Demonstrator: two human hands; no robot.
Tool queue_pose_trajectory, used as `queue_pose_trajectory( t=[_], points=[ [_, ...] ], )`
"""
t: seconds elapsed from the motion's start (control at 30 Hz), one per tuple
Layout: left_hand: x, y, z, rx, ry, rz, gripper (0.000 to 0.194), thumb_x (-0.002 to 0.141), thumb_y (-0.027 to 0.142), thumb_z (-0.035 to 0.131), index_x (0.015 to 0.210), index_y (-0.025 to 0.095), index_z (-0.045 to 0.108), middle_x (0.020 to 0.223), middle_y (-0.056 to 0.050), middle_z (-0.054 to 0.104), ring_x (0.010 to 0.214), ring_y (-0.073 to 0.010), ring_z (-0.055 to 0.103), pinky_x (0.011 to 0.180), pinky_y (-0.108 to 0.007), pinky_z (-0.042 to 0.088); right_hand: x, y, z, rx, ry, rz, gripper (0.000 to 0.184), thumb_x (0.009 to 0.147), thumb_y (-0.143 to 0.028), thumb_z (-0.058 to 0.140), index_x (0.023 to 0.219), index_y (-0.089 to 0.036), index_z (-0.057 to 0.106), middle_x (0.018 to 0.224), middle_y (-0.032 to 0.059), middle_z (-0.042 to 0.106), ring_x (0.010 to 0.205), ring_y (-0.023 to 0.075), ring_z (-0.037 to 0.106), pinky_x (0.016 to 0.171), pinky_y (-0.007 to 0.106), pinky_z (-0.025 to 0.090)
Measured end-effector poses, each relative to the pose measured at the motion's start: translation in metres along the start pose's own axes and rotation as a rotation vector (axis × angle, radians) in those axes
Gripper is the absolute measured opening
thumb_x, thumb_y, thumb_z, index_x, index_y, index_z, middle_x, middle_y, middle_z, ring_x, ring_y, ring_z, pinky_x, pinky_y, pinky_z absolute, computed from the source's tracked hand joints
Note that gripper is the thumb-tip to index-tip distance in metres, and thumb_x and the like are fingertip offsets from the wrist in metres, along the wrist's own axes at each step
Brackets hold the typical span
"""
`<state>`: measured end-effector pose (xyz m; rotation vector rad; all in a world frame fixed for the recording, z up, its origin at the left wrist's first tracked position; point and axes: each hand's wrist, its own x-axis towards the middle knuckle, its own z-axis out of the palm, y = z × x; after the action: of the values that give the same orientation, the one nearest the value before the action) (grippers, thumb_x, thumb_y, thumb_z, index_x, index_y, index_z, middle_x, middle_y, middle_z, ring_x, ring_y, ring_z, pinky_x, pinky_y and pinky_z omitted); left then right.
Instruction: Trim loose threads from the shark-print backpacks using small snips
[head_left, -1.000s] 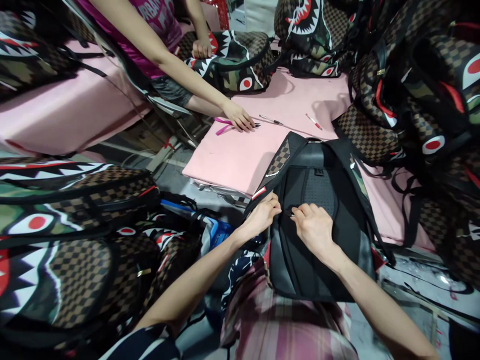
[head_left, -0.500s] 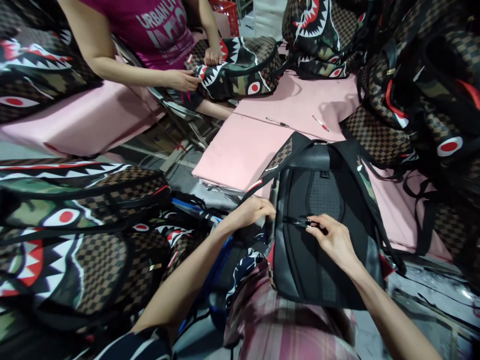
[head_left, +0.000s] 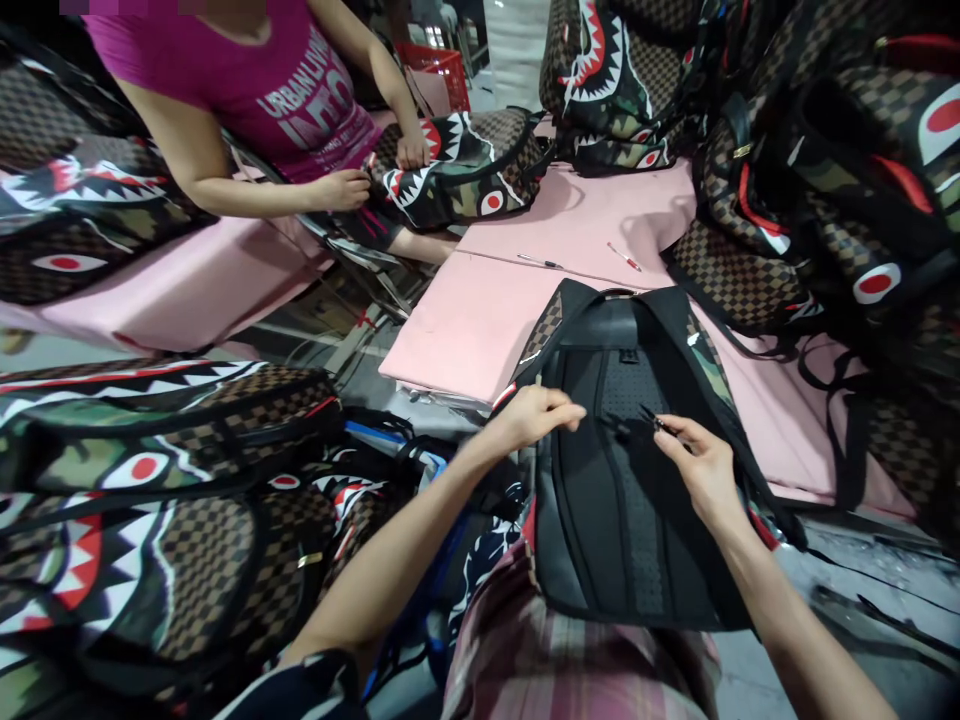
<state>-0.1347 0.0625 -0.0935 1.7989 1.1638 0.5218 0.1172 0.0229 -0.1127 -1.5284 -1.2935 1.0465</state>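
A backpack (head_left: 577,560) lies with its black padded back panel facing up, its lower end by my lap and its upper end on the pink table. My left hand (head_left: 541,415) is above the panel's left side, thumb and fingers pinched together; whatever is between them is too small to make out. Closed around small black thread snips (head_left: 649,414), my right hand (head_left: 701,460) hovers over the panel's right half. The blades point up and left, toward the left hand, with a gap between the two hands.
Pink padded table (head_left: 450,330) ahead carries two pens (head_left: 541,262). Shark-patterned backpacks are piled at left (head_left: 210,540) and right (head_left: 765,270). Across from me, a person in a magenta shirt (head_left: 300,100) handles another backpack (head_left: 480,165). A red crate (head_left: 442,75) stands behind.
My left hand has moved right, from the backpack's edge to over its panel. My right hand has drawn slightly right with the snips, whose blades now point more upward. The view has shifted a little.
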Motion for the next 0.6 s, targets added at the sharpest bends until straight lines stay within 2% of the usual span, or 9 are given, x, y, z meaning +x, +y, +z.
queue_pose_trajectory(
  t=[0.07, 0.13, 0.23, 0.37, 0.43, 0.47, 0.53, 0.57, 0.6],
  points=[
    [0.021, 0.005, 0.024, 0.213, 0.347, 0.043, 0.018, 0.081, 0.031, 0.058, 0.09, 0.018, 0.066, 0.097, -0.005, 0.062, 0.09, -0.0185, 0.055, 0.081, -0.031, 0.043, 0.008, 0.002, -0.004, 0.05, 0.052, -0.013, 0.028, 0.067, -0.036, 0.069, 0.09, -0.02, 0.068, 0.085, 0.003, 0.068, 0.078, 0.0184, 0.058, 0.074, 0.032, 0.044],
    [0.04, 0.004, 0.049, 0.374, 0.489, 0.104, 0.017, 0.078, 0.026, 0.063, 0.093, 0.019, 0.065, 0.107, -0.006, 0.056, 0.1, -0.0208, 0.049, 0.085, -0.032, 0.043, 0.013, 0.001, -0.012, 0.054, 0.078, -0.032, 0.028, 0.068, -0.036, 0.069, 0.091, -0.021, 0.068, 0.087, 0.0031, 0.067, 0.079, 0.0185, 0.059, 0.075, 0.033, 0.044],
    [0.055, -0.004, 0.067, 0.428, 0.486, 0.146, 0.006, 0.08, 0.02, 0.059, 0.075, 0.017, 0.063, 0.096, -0.006, 0.058, 0.099, -0.0214, 0.046, 0.082, -0.032, 0.043, 0.018, -0.005, -0.031, -0.02, 0.146, -0.076, 0.027, 0.069, -0.035, 0.068, 0.092, -0.021, 0.068, 0.089, 0.0032, 0.067, 0.08, 0.0188, 0.059, 0.076, 0.033, 0.045],
    [0.045, -0.006, 0.047, 0.126, 0.433, 0.019, 0.016, 0.084, 0.021, 0.05, 0.07, 0.016, 0.057, 0.078, -0.003, 0.059, 0.086, -0.0176, 0.052, 0.08, -0.031, 0.043, 0.034, -0.013, -0.068, -0.077, 0.277, -0.151, 0.027, 0.069, -0.034, 0.069, 0.092, -0.022, 0.069, 0.086, 0.003, 0.067, 0.08, 0.0188, 0.06, 0.077, 0.035, 0.045],
    [0.026, 0.005, 0.036, -0.131, 0.298, -0.043, 0.022, 0.087, 0.028, 0.045, 0.071, 0.016, 0.056, 0.074, -0.002, 0.059, 0.077, -0.0152, 0.055, 0.075, -0.029, 0.044, 0.05, -0.014, -0.086, 0.061, 0.322, -0.176, 0.027, 0.065, -0.033, 0.072, 0.09, -0.021, 0.069, 0.081, 0.0024, 0.066, 0.074, 0.017, 0.06, 0.074, 0.033, 0.047],
    [0.015, 0.013, 0.034, -0.252, 0.168, -0.04, 0.026, 0.087, 0.031, 0.043, 0.072, 0.016, 0.056, 0.073, -0.002, 0.06, 0.073, -0.0144, 0.056, 0.072, -0.027, 0.045, 0.059, -0.014, -0.094, 0.154, 0.332, -0.18, 0.027, 0.064, -0.033, 0.073, 0.088, -0.02, 0.069, 0.079, 0.002, 0.065, 0.071, 0.0156, 0.059, 0.071, 0.032, 0.047],
    [-0.005, 0.032, 0.038, -0.411, -0.26, 0.038, 0.033, 0.089, 0.037, 0.04, 0.073, 0.015, 0.059, 0.074, -0.004, 0.064, 0.072, -0.0141, 0.06, 0.071, -0.025, 0.046, 0.077, -0.012, -0.108, 0.332, 0.325, -0.158, 0.026, 0.063, -0.034, 0.073, 0.085, -0.019, 0.068, 0.075, 0.0009, 0.063, 0.065, 0.013, 0.058, 0.067, 0.029, 0.048],
    [-0.011, 0.041, 0.043, -0.418, -0.512, 0.098, 0.036, 0.09, 0.038, 0.039, 0.074, 0.015, 0.061, 0.076, -0.005, 0.066, 0.073, -0.0142, 0.061, 0.071, -0.024, 0.047, 0.084, -0.011, -0.113, 0.405, 0.306, -0.13, 0.027, 0.063, -0.035, 0.073, 0.083, -0.019, 0.067, 0.074, 0.0001, 0.062, 0.064, 0.0122, 0.058, 0.065, 0.028, 0.048],
    [-0.013, 0.048, 0.049, -0.359, -0.68, 0.166, 0.036, 0.09, 0.04, 0.039, 0.077, 0.016, 0.063, 0.079, -0.005, 0.067, 0.076, -0.015, 0.063, 0.073, -0.025, 0.048, 0.091, -0.01, -0.118, 0.462, 0.28, -0.093, 0.028, 0.063, -0.037, 0.073, 0.083, -0.019, 0.066, 0.072, -0.0007, 0.061, 0.063, 0.0119, 0.058, 0.064, 0.027, 0.049]
  ],
)
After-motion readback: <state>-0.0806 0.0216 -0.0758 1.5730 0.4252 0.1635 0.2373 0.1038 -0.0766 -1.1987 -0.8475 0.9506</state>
